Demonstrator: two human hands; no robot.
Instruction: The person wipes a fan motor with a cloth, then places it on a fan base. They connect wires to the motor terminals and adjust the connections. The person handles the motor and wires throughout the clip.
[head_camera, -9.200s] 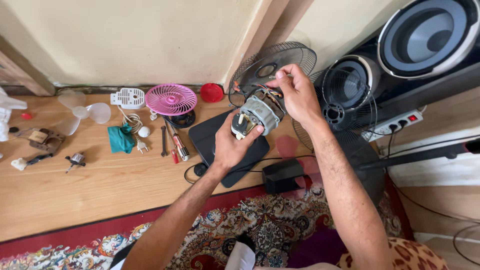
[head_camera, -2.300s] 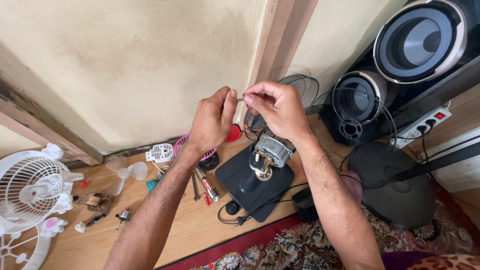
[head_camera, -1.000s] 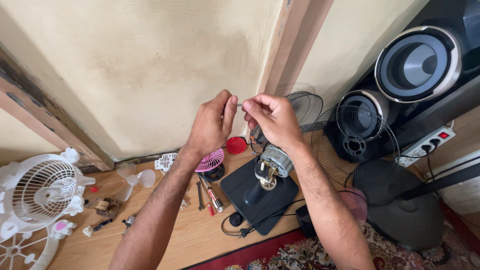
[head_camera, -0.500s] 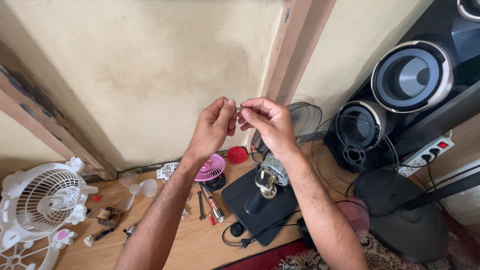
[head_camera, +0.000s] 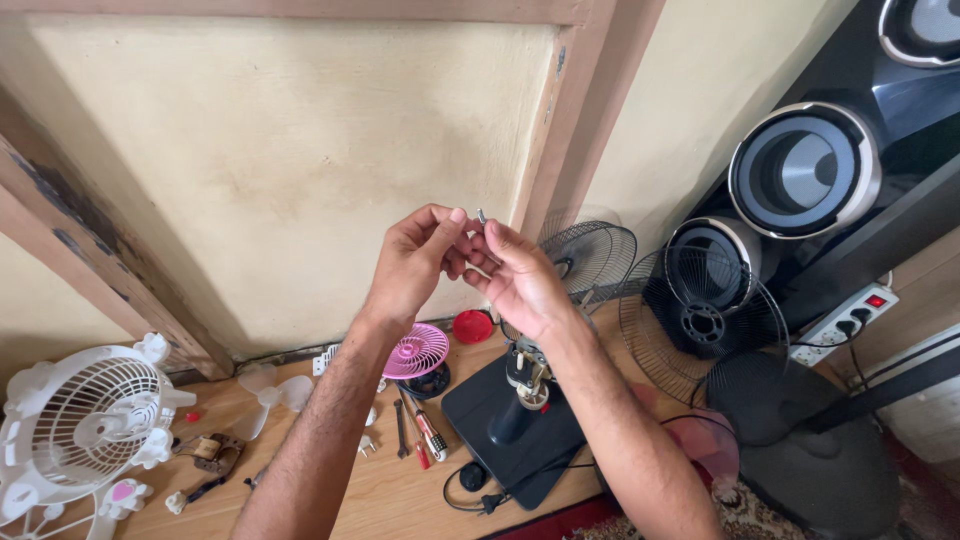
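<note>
Small metal piece (head_camera: 481, 215): pinched between the fingertips of both hands, held up in front of the cream wall panel (head_camera: 290, 170), well above the floor.
Left hand (head_camera: 415, 262): raised, fingers curled, thumb and forefinger closed on the piece from the left.
Right hand (head_camera: 518, 275): palm turned toward the camera, fingertips meeting the left hand's at the piece.
Arms: both forearms rise from the lower edge and converge at the middle.
Below the hands: bare fan motor on its black base (head_camera: 515, 425) stands upright on the wooden floor (head_camera: 300, 490); pink fan guard (head_camera: 416, 351) and screwdrivers (head_camera: 428, 436) lie just left of it.
Edges and room: wire guard (head_camera: 592, 257) and speakers (head_camera: 800, 175) crowd the right; white fan (head_camera: 85, 420) sits far left; open air around the hands.
Change: hands sit closer to the camera and slightly higher than half a second ago; the pinch is unchanged.
</note>
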